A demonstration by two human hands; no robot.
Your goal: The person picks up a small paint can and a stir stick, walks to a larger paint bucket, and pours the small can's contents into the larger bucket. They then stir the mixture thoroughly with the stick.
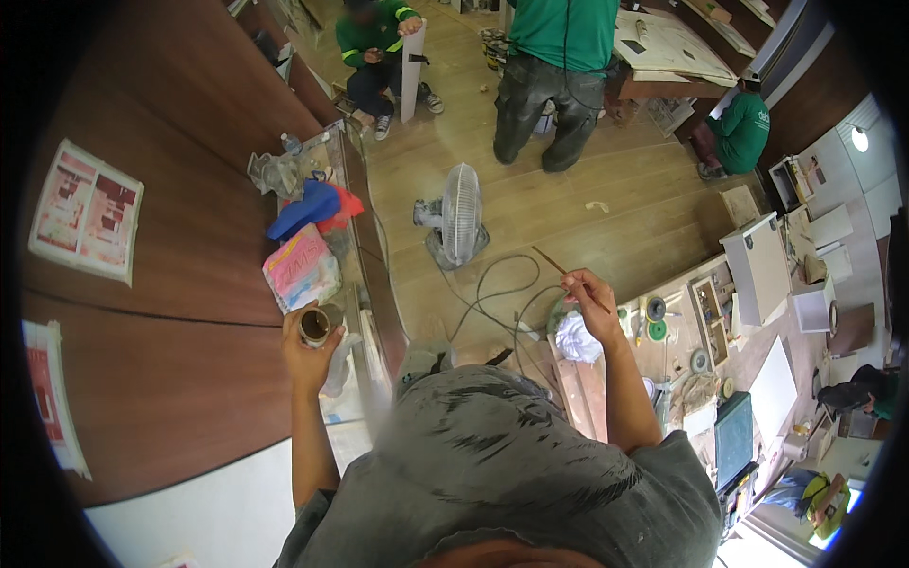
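Observation:
My left hand point(305, 352) is wrapped round a small open cup point(317, 325) with something dark brown inside. Pinched in the fingers of my right hand point(592, 295) is a thin brown stick point(547, 258), like the handle of a fine brush; no bristles can be made out. Below the right hand a white crumpled bundle point(576, 339) rests at the workbench's near corner. A pink and blue packet point(301, 267) lies just beyond the cup, beside a blue cloth point(308, 210).
A fan point(461, 218) stands on the wooden floor ahead, with a loose cable point(485, 295) looped nearby. Tape rolls point(656, 309) and boards cover the workbench point(677, 355) at right. Brown panelling point(170, 227) rises at left. Several people in green work farther off.

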